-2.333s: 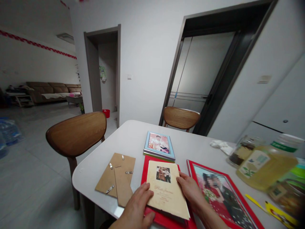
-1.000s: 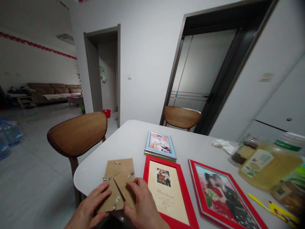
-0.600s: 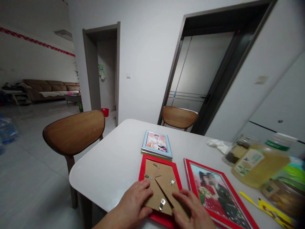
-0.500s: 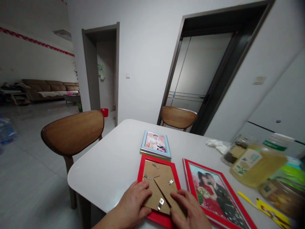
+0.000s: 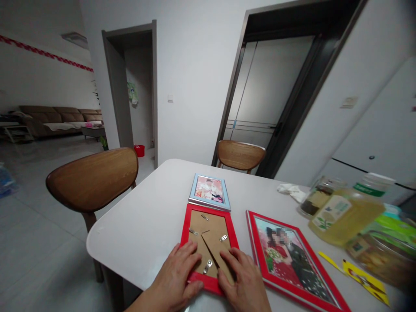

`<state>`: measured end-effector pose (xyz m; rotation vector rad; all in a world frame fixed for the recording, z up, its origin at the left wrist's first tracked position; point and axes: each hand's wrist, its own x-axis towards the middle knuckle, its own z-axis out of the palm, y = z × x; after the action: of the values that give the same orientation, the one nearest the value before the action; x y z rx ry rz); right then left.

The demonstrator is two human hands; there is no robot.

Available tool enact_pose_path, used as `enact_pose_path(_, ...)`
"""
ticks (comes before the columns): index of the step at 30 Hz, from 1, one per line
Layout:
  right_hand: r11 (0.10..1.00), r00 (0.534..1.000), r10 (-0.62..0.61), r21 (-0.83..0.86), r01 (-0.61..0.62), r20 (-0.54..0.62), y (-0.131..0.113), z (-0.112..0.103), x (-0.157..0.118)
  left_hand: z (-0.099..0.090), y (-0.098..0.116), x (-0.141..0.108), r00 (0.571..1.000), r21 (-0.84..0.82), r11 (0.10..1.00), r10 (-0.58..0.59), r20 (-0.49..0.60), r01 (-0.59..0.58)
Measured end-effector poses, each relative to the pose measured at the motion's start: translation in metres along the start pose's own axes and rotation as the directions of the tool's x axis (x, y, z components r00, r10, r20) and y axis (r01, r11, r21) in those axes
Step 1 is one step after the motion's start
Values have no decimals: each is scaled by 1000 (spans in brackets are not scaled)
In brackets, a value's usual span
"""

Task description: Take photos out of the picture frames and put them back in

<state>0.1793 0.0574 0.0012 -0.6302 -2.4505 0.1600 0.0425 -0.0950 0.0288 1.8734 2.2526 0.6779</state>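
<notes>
A red picture frame (image 5: 230, 225) lies face down on the white table, its brown backing board (image 5: 212, 223) and several metal clips showing. My left hand (image 5: 177, 277) rests on the frame's lower left edge, fingers spread over the rim and board. On the lower right part of the board lies my right hand (image 5: 242, 279), its fingers apart and thumb near the bottom rim. Beyond the red frame, a blue frame (image 5: 209, 190) with a picture faces up. To the right, another red frame (image 5: 292, 260) lies face up with a photo of two people.
Along the table's (image 5: 139, 221) right side are a jar (image 5: 320, 195), a large bottle of yellow liquid (image 5: 347, 212), a clear container (image 5: 380, 260), a crumpled tissue (image 5: 290, 190) and a yellow packet (image 5: 365, 281). Wooden chairs stand at left (image 5: 97, 180) and beyond (image 5: 241, 155).
The face-down red frame has shifted slightly left and away from me, closer to the blue frame, with both hands on it. The whole view has also moved a little.
</notes>
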Motion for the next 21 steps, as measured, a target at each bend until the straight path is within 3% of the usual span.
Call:
enact_pose_path(3, 997, 997, -67, -51, 66, -26, 2, 4, -2, -4, 3, 0, 998, -8, 1000, 28, 59, -28)
enact_pose_path(13, 962, 976, -209, -167, 217, 65, -3, -13, -5, 1, 6, -2, 999, -67, 996, -53, -7, 53)
enact_pose_path(17, 955, 956, -262, -107, 276, 129, -14, -19, -2, -1, 5, -2, 998, -59, 997, -58, 1, 58)
enact_pose_path(21, 953, 917, -295, 8, 304, 268, -27, -20, 6, -1, 5, -2, 998, -61, 996, -60, -1, 60)
